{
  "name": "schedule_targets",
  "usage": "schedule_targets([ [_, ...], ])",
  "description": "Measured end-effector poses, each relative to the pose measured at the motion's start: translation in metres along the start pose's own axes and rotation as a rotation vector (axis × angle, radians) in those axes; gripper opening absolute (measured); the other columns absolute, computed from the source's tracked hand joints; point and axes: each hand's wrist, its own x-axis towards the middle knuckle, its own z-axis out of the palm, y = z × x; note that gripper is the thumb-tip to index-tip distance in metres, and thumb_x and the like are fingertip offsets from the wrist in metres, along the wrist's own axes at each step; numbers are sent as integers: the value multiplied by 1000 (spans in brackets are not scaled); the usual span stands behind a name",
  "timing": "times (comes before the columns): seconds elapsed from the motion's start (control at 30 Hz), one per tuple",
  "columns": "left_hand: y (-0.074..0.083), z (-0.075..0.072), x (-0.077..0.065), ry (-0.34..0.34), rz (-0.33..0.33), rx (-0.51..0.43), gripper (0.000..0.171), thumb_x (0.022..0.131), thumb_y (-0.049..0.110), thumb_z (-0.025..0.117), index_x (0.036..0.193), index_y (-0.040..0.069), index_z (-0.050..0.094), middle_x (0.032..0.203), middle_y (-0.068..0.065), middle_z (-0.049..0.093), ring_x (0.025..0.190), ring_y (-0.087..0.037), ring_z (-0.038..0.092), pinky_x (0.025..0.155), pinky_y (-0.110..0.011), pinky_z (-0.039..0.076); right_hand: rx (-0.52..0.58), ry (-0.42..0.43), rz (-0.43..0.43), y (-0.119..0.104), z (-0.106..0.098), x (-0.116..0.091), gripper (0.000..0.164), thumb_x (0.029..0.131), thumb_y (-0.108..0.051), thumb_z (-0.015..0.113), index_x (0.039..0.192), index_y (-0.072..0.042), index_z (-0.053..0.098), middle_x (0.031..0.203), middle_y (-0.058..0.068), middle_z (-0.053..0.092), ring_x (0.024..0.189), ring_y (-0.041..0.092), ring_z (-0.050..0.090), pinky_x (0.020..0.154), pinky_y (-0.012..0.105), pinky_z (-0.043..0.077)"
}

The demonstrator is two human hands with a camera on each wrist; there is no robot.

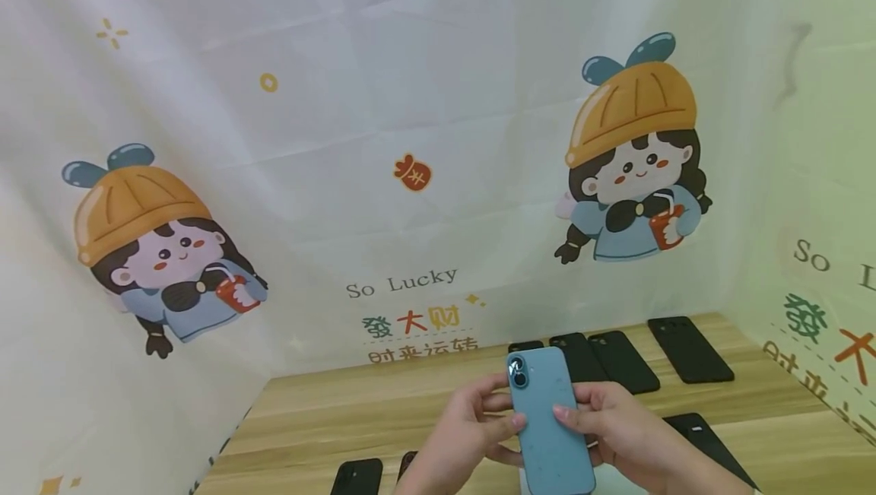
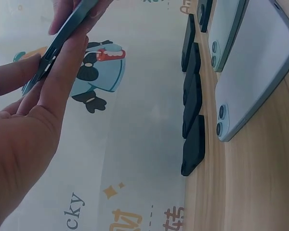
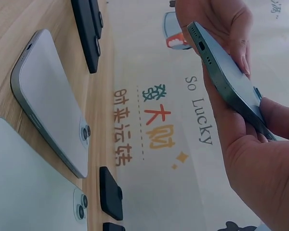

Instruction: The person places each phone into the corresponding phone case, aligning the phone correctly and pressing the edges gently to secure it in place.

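Note:
A light blue phone (image 1: 550, 419) with its camera side up is held between both hands above the table. My left hand (image 1: 472, 426) grips its left edge, thumb on the back and fingers around the side. From the opposite edge my right hand (image 1: 619, 426) grips it, thumb pressed on the back. The wrist views show the phone (image 2: 62, 36) edge-on and tilted, with the charging port at its lower end visible in the right wrist view. The screen side faces down and is hidden in the head view.
Several black phone-shaped pieces (image 1: 623, 362) lie at the table's back right. Another dark piece (image 1: 708, 445) lies beside the right forearm, and one more (image 1: 357, 476) at the front left. Two pale phones with cameras (image 3: 48, 96) (image 3: 29, 183) rest on the wooden table (image 1: 315, 411). Printed cloth (image 1: 308, 145) hangs behind.

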Motion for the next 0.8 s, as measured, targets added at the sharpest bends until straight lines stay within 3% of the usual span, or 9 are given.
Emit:
schedule_targets([
  [0.2, 1, 2, 3, -8, 10, 1, 48, 102, 0, 65, 149, 4, 56, 135, -23, 72, 108, -27, 77, 77, -47, 67, -15, 10, -3, -2, -2, -1, 56, 112, -21, 55, 149, 19, 42, 134, 21, 72, 117, 31, 75, 98, 61, 60],
  [0.27, 0, 1, 7, 6, 1, 11, 42, 107, 9, 62, 148, 3, 57, 133, -22, 72, 107, -25, 77, 80, -46, 67, -20, 33, 5, -2, -3, -1, 54, 113, -20, 54, 148, 19, 42, 135, 22, 72, 117, 31, 75, 97, 61, 60],
  [0.33, -3, 0, 14, 67, -21, 47, 39, 112, 24, 55, 144, 1, 59, 128, -21, 74, 105, -24, 77, 82, -45, 67, -27, 75, 18, -3, -4, 0, 54, 113, -19, 54, 148, 20, 42, 136, 25, 71, 117, 33, 75, 96, 61, 60],
  [0.4, -9, -2, 25, 166, -44, 126, 49, 115, 39, 45, 137, -2, 62, 123, -19, 75, 101, -24, 76, 84, -44, 67, -33, 135, 33, -4, -4, 2, 53, 112, -17, 54, 148, 20, 43, 135, 26, 71, 116, 34, 75, 95, 61, 61],
  [0.5, -25, -7, 46, 303, -84, 405, 51, 115, 41, 44, 127, -3, 66, 115, -16, 74, 97, -24, 71, 84, -45, 65, -32, 227, 58, -4, -4, 4, 50, 112, -14, 53, 148, 20, 44, 132, 27, 72, 114, 33, 76, 94, 60, 62],
  [0.57, -35, -8, 61, 320, -106, 657, 42, 114, 33, 49, 126, -4, 66, 118, -18, 72, 101, -29, 69, 88, -49, 62, -26, 283, 70, -2, -4, 4, 48, 112, -13, 52, 147, 20, 44, 130, 27, 73, 112, 33, 77, 93, 58, 63],
  [0.67, -50, -6, 78, 252, -120, 1044, 38, 112, 27, 53, 136, 0, 65, 142, -19, 65, 128, -39, 64, 108, -56, 54, -14, 360, 89, 1, -4, 4, 45, 112, -11, 51, 145, 19, 46, 127, 26, 74, 109, 31, 77, 91, 56, 64],
  [0.77, -62, -6, 91, 157, -145, 1286, 43, 112, 30, 52, 149, 11, 60, 166, -11, 48, 152, -43, 46, 123, -59, 41, -6, 374, 88, 3, -5, 4, 44, 112, -10, 49, 145, 20, 46, 128, 28, 73, 109, 32, 78, 91, 57, 63],
  [0.8, -67, -7, 94, 129, -180, 1332, 46, 112, 33, 52, 153, 15, 57, 170, -8, 43, 156, -42, 41, 125, -58, 39, -2, 372, 91, 4, -4, 4, 44, 112, -9, 50, 145, 20, 46, 129, 28, 73, 109, 32, 78, 91, 57, 63],
])
